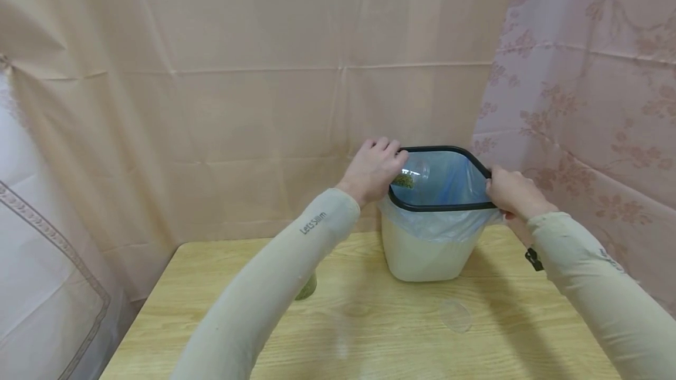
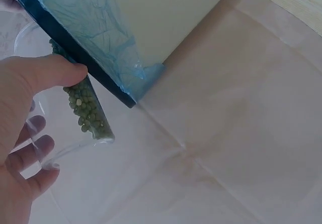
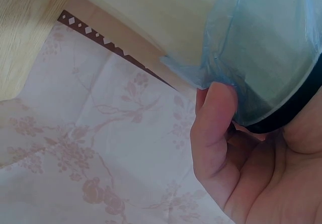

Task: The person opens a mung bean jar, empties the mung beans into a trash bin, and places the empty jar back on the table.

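My left hand (image 1: 374,169) grips a clear plastic cup (image 2: 65,146), tipped on its side at the mouth of the trash bin (image 1: 428,257). Small green beans (image 2: 88,113) lie along the cup's lower wall. In the left wrist view the thumb presses near the bin's dark rim while the fingers curl round the cup. On the far right side, my right hand (image 1: 514,192) holds the bin by its black rim ring (image 1: 446,208), fingers curled below it. A thin bluish bag (image 3: 261,53) lines the bin and folds over its edge.
The bin stands upright on a wooden table (image 1: 369,333), near the back edge. A clear round lid (image 1: 455,315) lies in front of it. Partly hidden by my left forearm, a container with green contents (image 1: 307,288) stands on the table. Curtains (image 1: 253,122) hang behind.
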`<state>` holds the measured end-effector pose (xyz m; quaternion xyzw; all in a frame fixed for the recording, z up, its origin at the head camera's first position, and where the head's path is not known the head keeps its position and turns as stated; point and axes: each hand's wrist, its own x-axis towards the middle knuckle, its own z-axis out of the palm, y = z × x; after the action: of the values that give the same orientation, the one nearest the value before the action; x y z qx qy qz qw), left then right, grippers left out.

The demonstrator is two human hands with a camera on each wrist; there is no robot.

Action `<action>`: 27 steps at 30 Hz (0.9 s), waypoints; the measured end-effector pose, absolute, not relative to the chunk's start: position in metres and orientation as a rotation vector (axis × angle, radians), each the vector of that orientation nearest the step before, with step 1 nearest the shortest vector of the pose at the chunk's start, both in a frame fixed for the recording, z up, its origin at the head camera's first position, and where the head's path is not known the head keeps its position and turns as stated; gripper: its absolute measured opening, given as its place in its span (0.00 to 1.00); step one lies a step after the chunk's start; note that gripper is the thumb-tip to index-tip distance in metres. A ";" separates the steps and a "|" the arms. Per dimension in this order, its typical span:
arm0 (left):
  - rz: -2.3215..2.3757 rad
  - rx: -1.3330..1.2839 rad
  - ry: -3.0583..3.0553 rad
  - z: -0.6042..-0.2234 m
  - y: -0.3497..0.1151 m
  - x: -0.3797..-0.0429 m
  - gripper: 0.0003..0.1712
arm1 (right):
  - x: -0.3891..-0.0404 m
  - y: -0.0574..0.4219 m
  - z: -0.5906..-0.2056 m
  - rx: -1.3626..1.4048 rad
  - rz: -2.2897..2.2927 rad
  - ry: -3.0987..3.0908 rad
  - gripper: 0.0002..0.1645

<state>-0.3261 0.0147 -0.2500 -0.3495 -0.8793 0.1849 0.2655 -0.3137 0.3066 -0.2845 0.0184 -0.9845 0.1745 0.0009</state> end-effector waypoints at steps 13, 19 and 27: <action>0.526 -0.938 -2.324 -0.254 0.016 -0.329 0.24 | -0.315 0.307 -0.287 0.077 0.565 -3.070 0.29; 0.539 -0.926 -2.342 -0.254 0.017 -0.328 0.23 | -0.313 0.308 -0.286 0.088 0.563 -3.071 0.29; 0.532 -0.921 -2.358 -0.253 0.016 -0.327 0.25 | -0.310 0.308 -0.283 0.089 0.504 -3.099 0.19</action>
<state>-0.3271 0.0158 -0.2530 -0.3425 -0.8767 0.1979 0.2738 -0.3096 0.3076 -0.2829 0.0283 -0.9867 0.1603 0.0002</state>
